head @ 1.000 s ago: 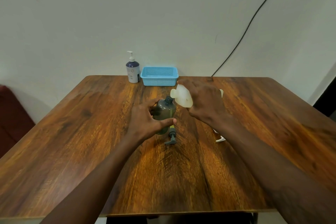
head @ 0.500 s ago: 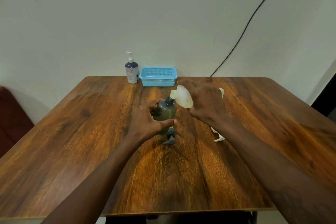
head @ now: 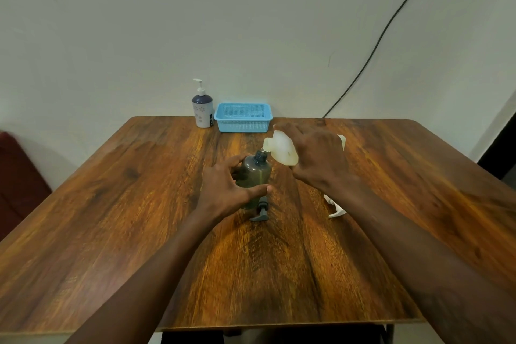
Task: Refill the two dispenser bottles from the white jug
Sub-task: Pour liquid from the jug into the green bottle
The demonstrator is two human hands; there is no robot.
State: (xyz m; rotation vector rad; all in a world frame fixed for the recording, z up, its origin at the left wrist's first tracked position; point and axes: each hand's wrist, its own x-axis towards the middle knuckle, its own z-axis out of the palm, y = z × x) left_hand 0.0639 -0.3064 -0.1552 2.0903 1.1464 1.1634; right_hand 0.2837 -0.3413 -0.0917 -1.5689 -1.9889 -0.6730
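The white jug [head: 282, 148] is thin plastic, so I think it is light and a bit squashy. It could get slippery if soap runs down it. I hold it around its fat middle, where my grip is best. The grey bottle [head: 256, 176] is small and hard, and I guess it can tip over easily. That is why I hold it on its side, low down.

My right hand [head: 317, 158] is up off the counter [head: 139, 218], with its fingers [head: 287, 128] curled over the jug. The jug leans sideways. Its mouth is just above the open neck of the bottle, a little left of my right fingers.

My left hand [head: 224, 187] wraps the bottle, with the thumb in front and the other fingers behind. The bottle stands on the counter between my two hands. Its grey pump [head: 261, 212] lies just on my side of the left thumb. The other bottle [head: 202, 109] stands far past my fingers, with its pump on.
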